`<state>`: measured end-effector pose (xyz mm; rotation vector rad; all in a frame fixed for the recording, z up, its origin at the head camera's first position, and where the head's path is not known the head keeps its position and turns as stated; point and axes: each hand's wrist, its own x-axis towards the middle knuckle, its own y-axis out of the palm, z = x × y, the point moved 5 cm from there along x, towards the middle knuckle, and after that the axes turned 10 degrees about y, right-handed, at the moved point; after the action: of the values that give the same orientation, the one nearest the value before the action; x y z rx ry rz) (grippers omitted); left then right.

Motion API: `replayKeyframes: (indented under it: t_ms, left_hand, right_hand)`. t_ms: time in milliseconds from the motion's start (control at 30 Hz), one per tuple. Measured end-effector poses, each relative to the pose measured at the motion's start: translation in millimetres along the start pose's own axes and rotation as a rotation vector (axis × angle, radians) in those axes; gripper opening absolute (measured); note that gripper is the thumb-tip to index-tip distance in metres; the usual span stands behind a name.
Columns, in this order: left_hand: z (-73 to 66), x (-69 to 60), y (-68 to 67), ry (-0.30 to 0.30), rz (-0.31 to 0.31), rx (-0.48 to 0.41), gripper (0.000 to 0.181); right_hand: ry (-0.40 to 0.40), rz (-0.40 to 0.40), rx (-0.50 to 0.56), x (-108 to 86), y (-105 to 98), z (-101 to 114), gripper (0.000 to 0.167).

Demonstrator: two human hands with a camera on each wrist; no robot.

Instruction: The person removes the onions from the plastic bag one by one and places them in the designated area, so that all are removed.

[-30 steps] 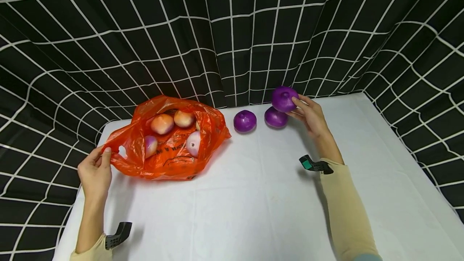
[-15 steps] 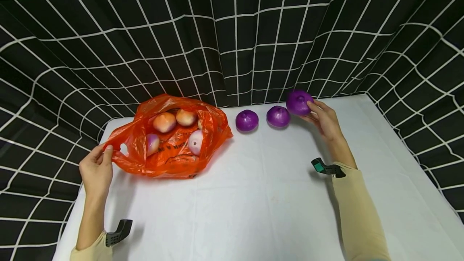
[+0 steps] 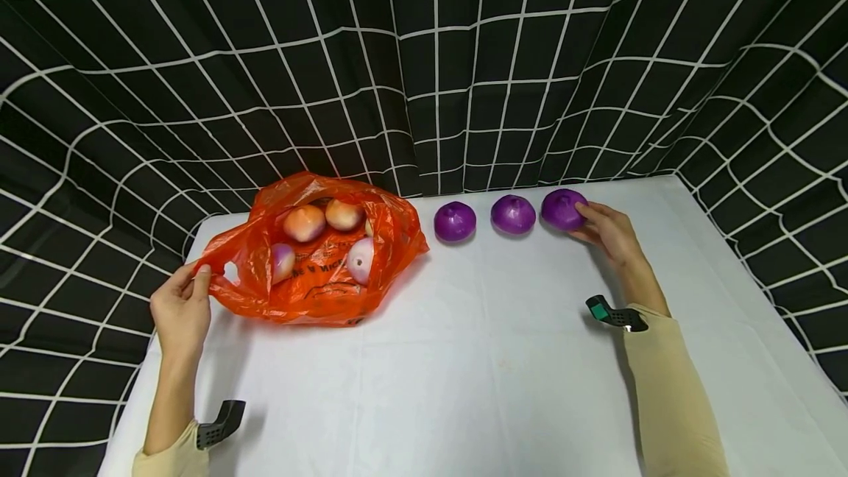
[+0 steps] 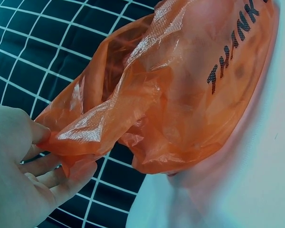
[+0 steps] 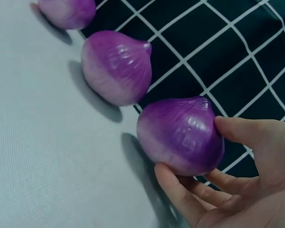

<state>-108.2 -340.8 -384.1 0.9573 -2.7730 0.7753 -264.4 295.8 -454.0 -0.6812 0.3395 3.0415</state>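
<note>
1. A black cloth curtain with a white grid (image 3: 437,57) filled the background, its edges cut off.
2. A white cloth-covered table (image 3: 424,389) lay below; its near edge was out of frame.
3. The crinkled orange-red plastic bag (image 3: 400,238) sat on the table's left, mouth gaping; its printed lettering was partly hidden by folds.
4. The left hand (image 3: 182,308) pinched the bag's handle end between thumb and curled fingers, seemingly to spread the mouth.
5. The right hand (image 3: 612,234) had its fingers parted just as wide as the round, glossy purple onion (image 3: 563,210) they gripped, apparently by its side for a steady hold. Whether that onion touched the table was unclear.
6. Two more purple onions (image 3: 513,214) stood to its left, seemingly spaced as a row.
7. Inside the bag lay two orange-brown onions (image 3: 305,223), a pale pink onion (image 3: 361,261) and a purple-and-white onion (image 3: 283,262), the last two partly covered by plastic.
</note>
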Motion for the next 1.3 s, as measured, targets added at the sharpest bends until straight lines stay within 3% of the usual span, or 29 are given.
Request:
replayKeyframes:
  t_ms: [200, 867, 1167, 1300]
  left_hand:
    - [3.2, 0.0, 0.4, -0.006, 0.005, 0.013, 0.036]
    - [4.1, 0.8, 1.2, -0.010, -0.004, 0.015, 0.036]
    - [4.5, 0.4, 1.3, -0.009, -0.012, 0.015, 0.035]
    - [4.3, 0.4, 2.1, -0.016, -0.012, -0.002, 0.035]
  right_hand:
    - [0.000, -0.020, -0.053, 1.3, -2, -2, 0.034]
    - [-0.036, -0.012, -0.121, -1.2, -16, -3, 0.023]
    - [-0.032, -0.020, -0.200, -4.3, -15, -2, 0.067]
    - [-0.022, -0.033, -0.230, -4.8, -16, 0, 0.075]
